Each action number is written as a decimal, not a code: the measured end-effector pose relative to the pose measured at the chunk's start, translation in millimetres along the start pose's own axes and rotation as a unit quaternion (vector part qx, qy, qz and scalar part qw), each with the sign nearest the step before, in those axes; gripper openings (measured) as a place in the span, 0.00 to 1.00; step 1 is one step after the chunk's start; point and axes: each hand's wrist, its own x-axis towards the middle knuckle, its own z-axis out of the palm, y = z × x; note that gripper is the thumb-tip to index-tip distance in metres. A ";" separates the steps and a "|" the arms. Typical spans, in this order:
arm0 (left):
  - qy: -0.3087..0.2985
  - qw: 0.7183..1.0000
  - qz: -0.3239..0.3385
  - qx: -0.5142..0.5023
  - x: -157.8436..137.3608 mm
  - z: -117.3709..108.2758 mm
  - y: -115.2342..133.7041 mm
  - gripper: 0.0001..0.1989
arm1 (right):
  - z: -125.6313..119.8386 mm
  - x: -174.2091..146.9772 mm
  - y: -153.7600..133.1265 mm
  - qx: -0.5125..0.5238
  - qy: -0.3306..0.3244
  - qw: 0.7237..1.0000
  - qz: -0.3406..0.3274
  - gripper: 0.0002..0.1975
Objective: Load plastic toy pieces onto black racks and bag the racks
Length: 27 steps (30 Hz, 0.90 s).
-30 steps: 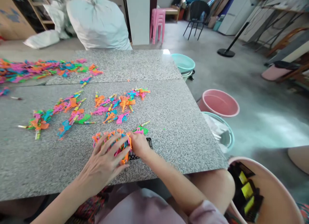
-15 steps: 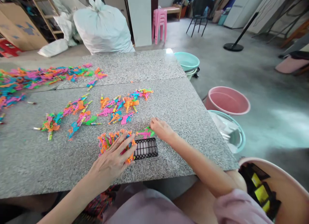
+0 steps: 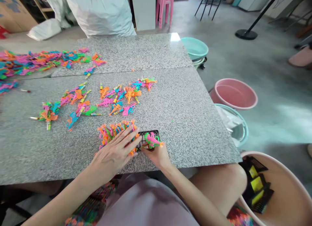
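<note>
My left hand lies with fingers stretched over a packed row of small colourful plastic toy guns. These stand in a black plastic grid rack, whose right end shows beyond my fingertips. My right hand is closed on a pink and green toy gun with an orange tip, held over that bare end of the rack. The fingers pinch low near the grid, and their tips are partly hidden. Farther back on the table lie loose toy guns with yellow-labelled tubes.
A larger heap of toy guns spreads across the far left of the granite table. A white sack stands behind it. Pink and teal basins are on the right, with a tub holding black racks nearer.
My right hand has moved from beyond the rack toward me, bringing the pink and green toy gun over the rack's right end. My left hand stays on the row. The view has tilted down.
</note>
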 end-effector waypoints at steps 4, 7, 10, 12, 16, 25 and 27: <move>-0.006 1.000 -0.010 -0.005 -0.3 2.3 2.1 0.20 | -1.8 4.3 -10.0 -0.157 -0.035 0.987 -0.015 0.01; -0.005 1.000 -0.016 -0.016 0.1 1.2 3.6 0.22 | -3.6 6.6 -24.5 -0.222 -0.072 0.972 -0.025 0.03; -0.010 0.999 -0.025 -0.035 0.5 -1.2 3.8 0.24 | 2.4 5.4 -38.6 -0.274 -0.094 0.957 -0.027 0.06; -0.014 0.999 -0.024 -0.047 -0.6 -1.7 3.2 0.23 | 6.9 0.4 -43.0 -0.296 -0.091 0.950 -0.027 0.10; 0.010 0.999 -0.012 -0.041 -8.1 2.8 -1.2 0.17 | -8.2 0.7 -37.0 -0.259 -0.131 0.956 -0.051 0.09; 0.029 0.999 -0.013 0.005 -16.0 5.4 -8.0 0.17 | -45.6 187.2 -70.7 -0.401 -0.010 0.889 -0.221 0.29; 0.033 0.999 -0.013 0.006 -14.8 4.3 -6.3 0.18 | -24.6 219.5 -78.6 -0.444 -0.045 0.853 -0.269 0.28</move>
